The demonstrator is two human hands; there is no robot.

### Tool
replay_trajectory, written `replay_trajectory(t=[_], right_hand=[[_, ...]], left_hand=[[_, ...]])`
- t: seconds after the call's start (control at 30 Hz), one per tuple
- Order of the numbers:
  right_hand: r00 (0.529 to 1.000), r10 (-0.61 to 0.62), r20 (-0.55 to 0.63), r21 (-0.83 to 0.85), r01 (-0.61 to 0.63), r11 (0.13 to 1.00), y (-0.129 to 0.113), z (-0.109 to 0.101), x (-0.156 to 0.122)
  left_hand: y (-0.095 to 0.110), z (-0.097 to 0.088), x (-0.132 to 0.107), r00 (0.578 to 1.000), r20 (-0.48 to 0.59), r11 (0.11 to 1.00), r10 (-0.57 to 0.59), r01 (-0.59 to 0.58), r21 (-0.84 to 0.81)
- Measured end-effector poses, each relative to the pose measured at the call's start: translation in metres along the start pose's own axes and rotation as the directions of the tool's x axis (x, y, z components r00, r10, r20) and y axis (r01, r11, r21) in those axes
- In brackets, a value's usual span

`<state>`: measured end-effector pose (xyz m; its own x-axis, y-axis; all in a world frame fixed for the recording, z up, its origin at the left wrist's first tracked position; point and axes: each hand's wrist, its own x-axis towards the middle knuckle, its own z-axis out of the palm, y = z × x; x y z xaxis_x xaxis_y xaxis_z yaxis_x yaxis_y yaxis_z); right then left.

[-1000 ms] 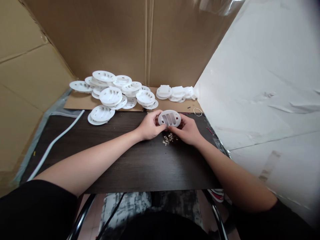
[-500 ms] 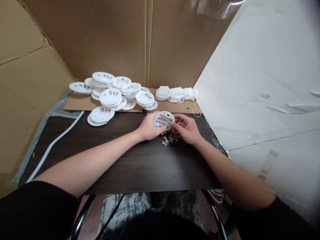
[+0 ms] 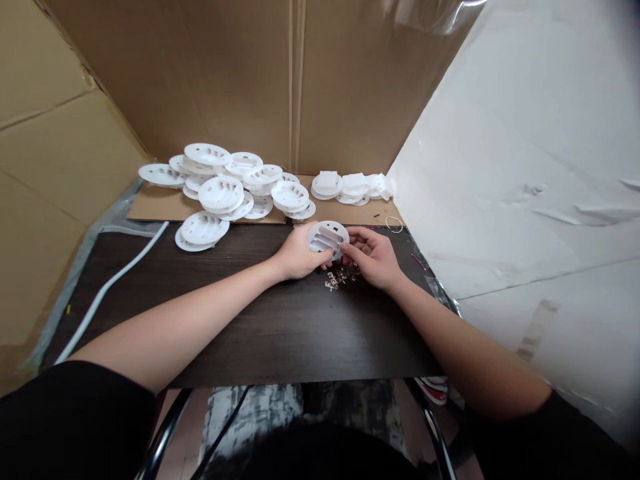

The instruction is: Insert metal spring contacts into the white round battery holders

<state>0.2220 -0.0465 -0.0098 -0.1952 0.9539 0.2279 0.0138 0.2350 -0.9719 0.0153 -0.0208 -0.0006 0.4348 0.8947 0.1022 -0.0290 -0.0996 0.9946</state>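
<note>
The left hand (image 3: pixel 298 255) grips a white disc (image 3: pixel 328 239), slotted face toward the wearer, slots slanting down rightward; the right hand (image 3: pixel 374 259) pinches its edge.

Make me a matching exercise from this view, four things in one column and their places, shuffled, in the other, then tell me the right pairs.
Things:
1. White round plastic disc with slots
2. Small shiny metal pieces
3. Thin pale loop
4. Long white cord

Places:
A. Right end of the flat brown cardboard sheet
B. Left side of the dark tabletop
C. Held in the left hand
D. Loose on the tabletop, near the right hand

Pairs: 1-C, 2-D, 3-A, 4-B
</note>
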Motion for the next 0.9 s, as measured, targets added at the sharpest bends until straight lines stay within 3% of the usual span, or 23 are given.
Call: replay_trajectory(t=[0.33,0.63,0.9], right_hand=[[1.0,0.02,-0.003,-0.005,-0.02,1.0,-0.003,0.003,-0.002],[0.996,0.078,-0.036,-0.01,-0.079,0.997,-0.006,0.006,-0.002],[0.995,0.088,0.046,-0.134,-0.081,0.988,-0.014,0.008,-0.004]], left_hand=[[0.005,0.002,0.0,0.999,-0.002,0.999,-0.042,0.042,0.013],[0.001,-0.003,0.005,0.998,-0.031,0.991,-0.05,0.046,-0.13],[0.004,-0.007,0.005,0.997,-0.002,0.971,-0.081,0.078,-0.225]])
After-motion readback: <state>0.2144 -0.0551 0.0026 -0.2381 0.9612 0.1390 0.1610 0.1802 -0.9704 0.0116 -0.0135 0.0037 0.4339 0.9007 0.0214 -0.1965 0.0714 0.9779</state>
